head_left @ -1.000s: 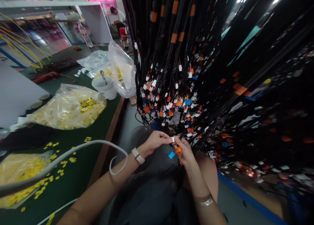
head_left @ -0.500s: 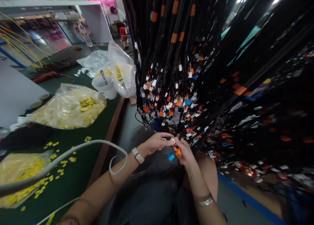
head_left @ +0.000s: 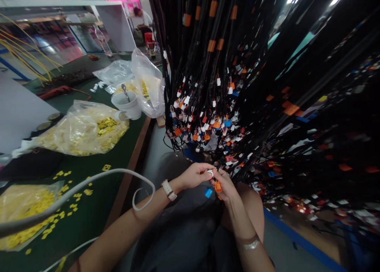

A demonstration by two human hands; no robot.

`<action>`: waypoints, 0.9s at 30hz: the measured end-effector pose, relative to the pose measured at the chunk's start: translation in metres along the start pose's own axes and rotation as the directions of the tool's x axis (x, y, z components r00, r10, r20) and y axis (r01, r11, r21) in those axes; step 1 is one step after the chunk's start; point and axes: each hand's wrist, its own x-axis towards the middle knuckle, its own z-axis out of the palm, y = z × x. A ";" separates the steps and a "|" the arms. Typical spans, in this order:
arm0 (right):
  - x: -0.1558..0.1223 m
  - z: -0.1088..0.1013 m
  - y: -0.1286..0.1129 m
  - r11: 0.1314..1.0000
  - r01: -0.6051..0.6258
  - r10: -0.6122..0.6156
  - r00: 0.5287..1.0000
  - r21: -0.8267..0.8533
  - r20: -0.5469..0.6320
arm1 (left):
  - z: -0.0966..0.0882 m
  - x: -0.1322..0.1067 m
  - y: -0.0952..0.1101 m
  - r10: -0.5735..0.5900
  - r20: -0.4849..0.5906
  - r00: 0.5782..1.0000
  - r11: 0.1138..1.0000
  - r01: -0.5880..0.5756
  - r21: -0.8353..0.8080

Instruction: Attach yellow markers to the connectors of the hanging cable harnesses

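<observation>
A small white connector [head_left: 210, 172] sits between my two hands. My left hand [head_left: 194, 175], with a pale watch on its wrist, pinches it from the left. My right hand [head_left: 226, 186] is closed around the wire ends beside it. Below the right fingers hang an orange connector [head_left: 218, 186] and a blue connector [head_left: 208, 192]. Just beyond my hands dangles a thick bundle of black wire harnesses [head_left: 202, 66] with white, orange, blue and red connectors at its lower ends. The fingertips hide part of the white connector.
Left of me is a green-topped bench [head_left: 97, 200] with scattered yellow pieces and a bag of yellow parts [head_left: 89, 131]. A white cup [head_left: 127, 104] holds a spoon. A grey cable [head_left: 97, 181] arches over the bench edge. Far back sits a person [head_left: 145, 20].
My left hand has turned slightly, its fingers now further over the white connector. The orange and blue connectors have shifted a little down and right.
</observation>
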 end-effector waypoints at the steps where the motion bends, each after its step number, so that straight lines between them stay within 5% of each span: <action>1: 0.000 0.000 0.000 1.000 0.003 -0.003 1.000 0.001 0.003 | 0.000 0.000 0.000 0.008 0.005 1.000 1.000 -0.008 0.016; 12: -0.002 -0.002 0.001 1.000 0.000 0.000 1.000 0.013 -0.012 | -0.001 -0.002 0.002 -0.008 -0.007 1.000 0.999 0.008 0.052; 16: 0.000 0.003 0.000 0.998 -0.006 0.011 0.997 0.066 -0.070 | -0.006 0.002 -0.001 -0.146 -0.062 0.987 0.977 0.134 -0.168; 22: 0.006 0.004 -0.002 0.990 0.014 0.003 0.994 0.143 -0.112 | -0.020 0.014 -0.015 -0.458 -0.372 0.807 0.769 0.150 -0.621; 27: 0.008 0.006 -0.001 0.992 0.058 -0.039 0.986 0.110 -0.160 | -0.021 0.015 -0.020 -0.468 -0.362 0.806 0.737 0.130 -0.663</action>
